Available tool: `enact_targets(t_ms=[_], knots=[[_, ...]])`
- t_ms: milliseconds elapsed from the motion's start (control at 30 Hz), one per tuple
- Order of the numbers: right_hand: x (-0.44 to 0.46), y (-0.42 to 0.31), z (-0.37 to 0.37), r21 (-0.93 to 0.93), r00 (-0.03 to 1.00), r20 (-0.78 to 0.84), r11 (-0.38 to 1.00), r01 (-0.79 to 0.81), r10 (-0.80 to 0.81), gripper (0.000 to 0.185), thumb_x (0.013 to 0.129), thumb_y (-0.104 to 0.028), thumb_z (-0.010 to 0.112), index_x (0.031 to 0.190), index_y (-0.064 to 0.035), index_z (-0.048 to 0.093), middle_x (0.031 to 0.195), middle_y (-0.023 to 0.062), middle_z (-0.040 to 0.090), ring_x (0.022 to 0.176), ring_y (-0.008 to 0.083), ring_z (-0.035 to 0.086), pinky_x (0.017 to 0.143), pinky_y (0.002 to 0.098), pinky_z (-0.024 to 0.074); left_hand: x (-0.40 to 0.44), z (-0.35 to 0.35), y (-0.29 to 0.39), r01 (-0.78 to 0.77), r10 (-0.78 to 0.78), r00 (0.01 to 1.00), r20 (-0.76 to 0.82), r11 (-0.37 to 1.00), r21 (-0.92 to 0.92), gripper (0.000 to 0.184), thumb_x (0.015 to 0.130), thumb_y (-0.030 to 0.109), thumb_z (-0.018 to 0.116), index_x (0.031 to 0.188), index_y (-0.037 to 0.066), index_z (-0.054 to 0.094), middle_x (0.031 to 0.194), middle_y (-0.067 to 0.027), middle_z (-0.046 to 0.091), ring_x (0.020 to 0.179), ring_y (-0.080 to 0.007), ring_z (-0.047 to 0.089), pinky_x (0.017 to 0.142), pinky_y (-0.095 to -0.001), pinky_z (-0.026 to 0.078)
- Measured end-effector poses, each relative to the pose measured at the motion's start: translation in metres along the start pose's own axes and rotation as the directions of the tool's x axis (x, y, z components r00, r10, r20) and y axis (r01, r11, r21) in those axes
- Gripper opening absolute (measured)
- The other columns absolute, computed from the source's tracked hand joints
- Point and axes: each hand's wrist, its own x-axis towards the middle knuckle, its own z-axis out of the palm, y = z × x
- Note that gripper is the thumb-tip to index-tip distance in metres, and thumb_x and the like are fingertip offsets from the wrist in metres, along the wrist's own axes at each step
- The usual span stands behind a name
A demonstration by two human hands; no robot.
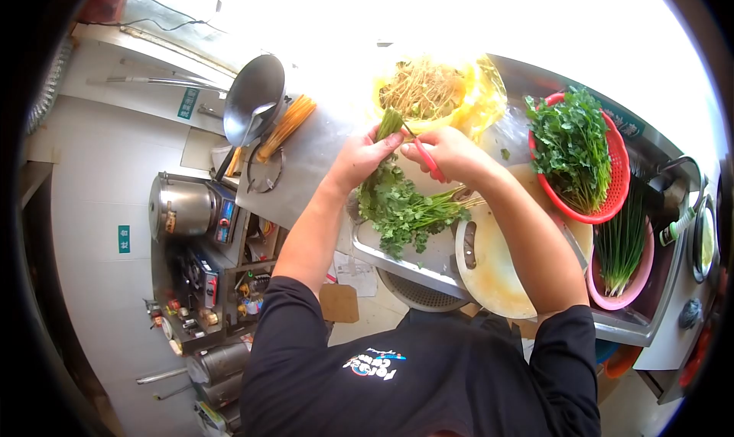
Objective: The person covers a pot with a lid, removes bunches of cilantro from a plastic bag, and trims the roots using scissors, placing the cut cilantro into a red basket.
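Observation:
My left hand point(365, 160) is closed around a bundle of cilantro, its stems point(390, 125) poking up past the fingers. My right hand point(451, 155) grips a small cutting tool with a red handle point(430, 162). Its thin dark blade is beside the stems; whether it is a knife or scissors I cannot make out. Below both hands, more leafy cilantro point(401, 211) lies over a metal tray point(382, 247). Just beyond them, a yellow plastic bag point(478, 104) holds pale roots and trimmings point(422, 89).
To the right, a red colander point(619, 181) holds cilantro, and a pink basin point(612, 301) holds green onions point(621, 246). A round cutting board point(497, 284) lies near my right forearm. Leftward are a wok point(252, 89), dry noodles or sticks point(287, 127) and a steel pot point(182, 206).

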Motion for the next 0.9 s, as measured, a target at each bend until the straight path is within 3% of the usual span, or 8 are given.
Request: enact_targets(t_ms=[133,233,400,467,533,600,833,900], knots=[[0.019,-0.009,-0.013,-0.033,0.997,-0.014,0.997,-0.076,0.076,0.042,0.089,-0.041,0.067,0.085,0.0015,0.068,0.064,0.0047,0.057,0.051,0.0114,0.053,0.044,0.0273,0.0415,0.017,-0.011,0.011,0.118,-0.120,0.991,0.060,0.992,0.034,0.027,0.096,0.019,0.062,0.117,0.001,0.062,0.105,-0.0003,0.065,0.093,-0.0077,0.059,0.082,-0.0230,0.047],[0.041,-0.007,-0.024,0.064,0.999,-0.038,0.998,-0.023,0.025,0.050,0.084,-0.046,0.069,0.065,-0.0006,0.060,0.053,0.0055,0.053,0.043,0.0134,0.051,0.040,0.0300,0.0398,0.039,-0.025,0.017,0.208,-0.211,0.976,0.044,0.976,0.069,0.030,0.095,0.020,0.063,0.119,0.002,0.062,0.107,-0.0001,0.065,0.097,-0.0087,0.059,0.085,-0.0238,0.047],[0.061,0.001,-0.030,0.032,0.995,-0.097,0.999,0.004,-0.001,0.044,0.086,-0.038,0.069,0.065,-0.0010,0.062,0.053,0.0061,0.054,0.044,0.0139,0.052,0.041,0.0314,0.0412,0.065,-0.039,0.014,0.327,-0.327,0.945,-0.011,0.945,0.020,0.037,0.095,0.022,0.064,0.126,0.002,0.059,0.113,-0.0030,0.066,0.099,-0.0084,0.060,0.087,-0.0254,0.048],[0.064,0.009,-0.030,-0.130,0.984,-0.178,0.992,-0.010,-0.014,0.038,0.087,-0.035,0.068,0.070,-0.0007,0.065,0.053,0.0058,0.055,0.045,0.0145,0.052,0.044,0.0315,0.0431,0.070,-0.042,0.009,0.264,-0.264,0.964,0.023,0.964,0.020,0.038,0.095,0.023,0.063,0.126,0.002,0.059,0.113,-0.0030,0.066,0.100,-0.0088,0.059,0.088,-0.0258,0.047],[0.052,0.007,-0.030,-0.054,0.985,-0.172,0.998,-0.030,0.021,0.037,0.088,-0.034,0.068,0.072,-0.0014,0.064,0.056,0.0047,0.055,0.047,0.0124,0.050,0.045,0.0298,0.0418,0.074,-0.049,0.000,0.196,-0.197,0.979,0.051,0.980,0.013,0.038,0.095,0.023,0.063,0.127,0.001,0.059,0.114,-0.0031,0.066,0.100,-0.0091,0.059,0.089,-0.0263,0.047],[0.043,0.005,-0.030,0.021,0.985,-0.164,0.998,-0.051,0.054,0.035,0.089,-0.034,0.067,0.074,-0.0021,0.064,0.058,0.0037,0.055,0.049,0.0103,0.049,0.046,0.0281,0.0404,0.076,-0.053,-0.009,0.130,-0.102,0.990,-0.093,0.914,0.383,0.039,0.096,0.025,0.063,0.125,0.000,0.059,0.111,-0.0030,0.066,0.099,-0.0096,0.058,0.088,-0.0275,0.047],[0.051,0.002,-0.032,-0.209,0.988,-0.124,0.976,0.063,-0.090,0.036,0.089,-0.036,0.066,0.090,-0.0006,0.069,0.068,0.0042,0.060,0.060,0.0117,0.052,0.054,0.0283,0.0430,0.069,-0.039,0.017,0.094,-0.220,0.970,0.103,0.730,0.677,0.046,0.096,0.033,0.057,0.132,0.006,0.055,0.111,-0.0115,0.067,0.103,-0.0174,0.058,0.091,-0.0321,0.046],[0.053,0.004,-0.033,-0.157,0.994,-0.094,0.987,0.032,-0.047,0.046,0.084,-0.044,0.069,0.104,-0.0033,0.071,0.072,0.0052,0.062,0.066,0.0139,0.054,0.064,0.0317,0.0462,0.071,-0.041,0.023,0.054,-0.221,0.966,0.134,0.679,0.732,0.043,0.097,0.030,0.060,0.134,0.008,0.056,0.109,-0.0023,0.066,0.099,-0.0094,0.055,0.091,-0.0274,0.045]])
